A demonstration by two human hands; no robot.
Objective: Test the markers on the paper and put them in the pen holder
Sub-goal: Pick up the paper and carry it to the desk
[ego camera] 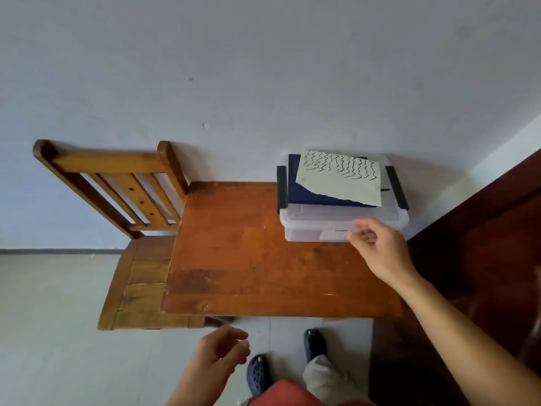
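Clear plastic box (342,227) sits far right on the table (248,259), scribbled paper (339,180) atop. My right hand (377,247) hovers at its front, fingers loosely curled, empty; left hand (222,350) likewise. No markers visible; I'd pull the box level.

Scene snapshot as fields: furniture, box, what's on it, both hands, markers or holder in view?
furniture: wooden table, chair at its left
box: clear plastic box, table's far right corner, lid on
on lid: blue book, paper with wavy marks on top
right hand: at box's near edge, fingers curled, grip unclear
left hand: low, loosely curled, holds nothing
markers, pen holder: none clearly visible
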